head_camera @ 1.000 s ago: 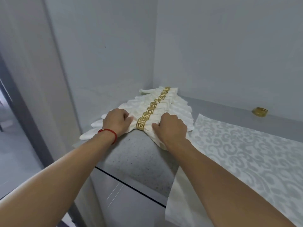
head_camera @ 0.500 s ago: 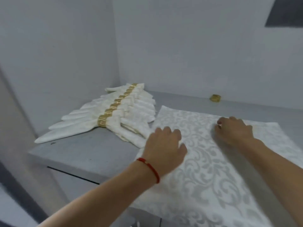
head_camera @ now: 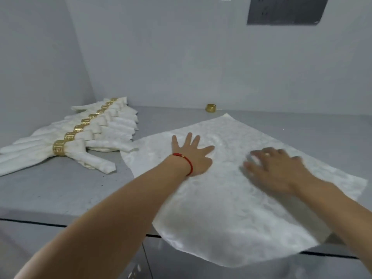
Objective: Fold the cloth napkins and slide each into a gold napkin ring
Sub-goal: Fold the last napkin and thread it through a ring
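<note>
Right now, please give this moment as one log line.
left hand: flat on open napkin | right hand: flat, blurred | loose gold ring: by wall | ringed napkins: left

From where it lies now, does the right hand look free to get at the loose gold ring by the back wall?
Probably yes. The right hand lies open on the flat napkin, holding nothing, and only bare countertop separates the napkin from the loose gold ring. Reach itself cannot be judged.

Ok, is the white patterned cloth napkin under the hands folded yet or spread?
Spread. The white patterned cloth napkin lies flat and unfolded, both hands resting open on it.
</note>
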